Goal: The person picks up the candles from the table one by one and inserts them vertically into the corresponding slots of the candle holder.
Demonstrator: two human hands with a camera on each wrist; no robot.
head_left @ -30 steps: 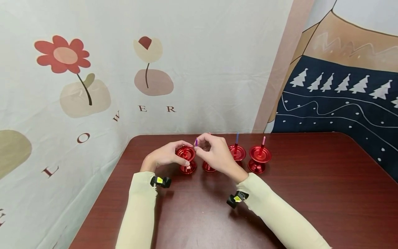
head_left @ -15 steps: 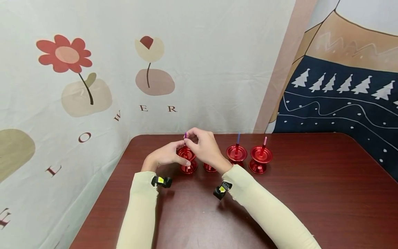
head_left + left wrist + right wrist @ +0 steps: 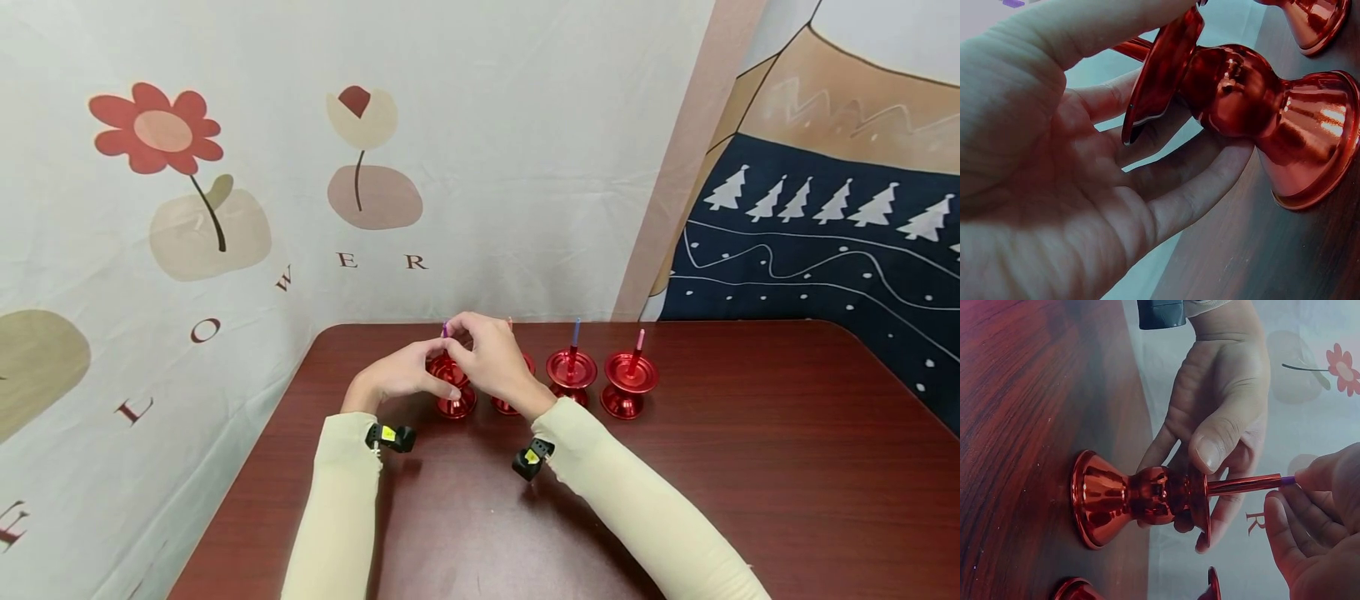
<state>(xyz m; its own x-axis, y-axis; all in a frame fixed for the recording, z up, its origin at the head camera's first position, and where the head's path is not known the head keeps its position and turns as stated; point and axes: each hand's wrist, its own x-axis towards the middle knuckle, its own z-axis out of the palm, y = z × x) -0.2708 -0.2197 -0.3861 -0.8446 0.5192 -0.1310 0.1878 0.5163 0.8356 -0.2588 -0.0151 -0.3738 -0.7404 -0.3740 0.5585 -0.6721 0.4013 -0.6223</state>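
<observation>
My left hand [image 3: 401,371] grips the leftmost red metallic candle holder [image 3: 456,406] around its dish and waist. The thumb rests against the dish rim, and in the left wrist view the other fingers curl behind the shiny waist [image 3: 1229,94]. Above the dish, my right hand [image 3: 491,358] pinches a thin purple candle [image 3: 1287,480] between thumb and fingers. That candle's lower end meets the mouth of the holder's upright tube [image 3: 1244,484], lined up with it; most of the candle is hidden by fingers and tube. The holder stands upright on the table.
Just right stands a second holder [image 3: 507,406], partly behind my right hand, with a pinkish candle tip [image 3: 511,322] showing. Farther right are a holder [image 3: 572,371] with a blue candle [image 3: 576,332] and one [image 3: 630,375] with a pink candle [image 3: 640,340]. A printed cloth [image 3: 510,208] hangs behind the table [image 3: 465,517].
My right hand has moved left with the purple candle, from beside the leftmost holder to above its tube. The candle has since dropped slightly. My left hand keeps its grip.
</observation>
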